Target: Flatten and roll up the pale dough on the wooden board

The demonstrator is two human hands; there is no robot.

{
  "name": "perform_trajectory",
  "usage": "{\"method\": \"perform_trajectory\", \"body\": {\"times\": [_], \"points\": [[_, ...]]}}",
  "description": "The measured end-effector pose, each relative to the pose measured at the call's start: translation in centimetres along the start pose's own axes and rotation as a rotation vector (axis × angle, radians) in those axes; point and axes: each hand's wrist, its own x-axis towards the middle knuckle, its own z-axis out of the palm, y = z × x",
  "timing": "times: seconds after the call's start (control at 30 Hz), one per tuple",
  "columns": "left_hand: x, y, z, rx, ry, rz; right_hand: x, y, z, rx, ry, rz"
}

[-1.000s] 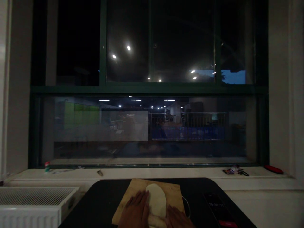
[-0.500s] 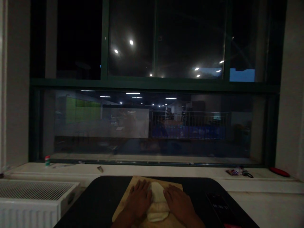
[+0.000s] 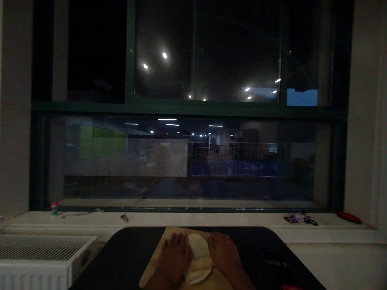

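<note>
- Though a dark phone (image 3: 276, 264) lay right of the pale wooden cutting board (image 3: 157, 262), its faint screen writing was too blurred to read.
- The soft white rolled dough (image 3: 198, 257) lay on that board, its long axis running away from the person.
- The left hand (image 3: 175, 257) and right hand (image 3: 222, 253) lay flat against the dough's sides, pressing, fingers spread, not clenched.
- The board sat on a black table (image 3: 127, 257).

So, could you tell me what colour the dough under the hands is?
The dough is pale cream-white, seen in the head view.
</note>
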Motion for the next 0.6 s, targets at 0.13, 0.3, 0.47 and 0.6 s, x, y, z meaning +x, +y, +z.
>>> {"method": "perform_trajectory", "body": {"times": [0.13, 0.3, 0.47, 0.6], "points": [[-1.7, 1.0, -0.2, -0.033, 0.041, -0.009, -2.6, 0.0, -0.5, -0.028, 0.001, -0.058], [-3.8, 2.2, -1.2, -0.026, 0.018, -0.024, -5.0, 0.8, 0.1, -0.095, -0.015, -0.115], [-6.0, 3.0, -2.4, -0.021, -0.049, 0.006, -6.9, 2.2, 1.6, -0.092, 0.002, -0.137], [-7.0, 2.6, -2.0, -0.047, -0.035, 0.028, -8.5, 1.9, 2.9, -0.144, 0.051, -0.037]]}}
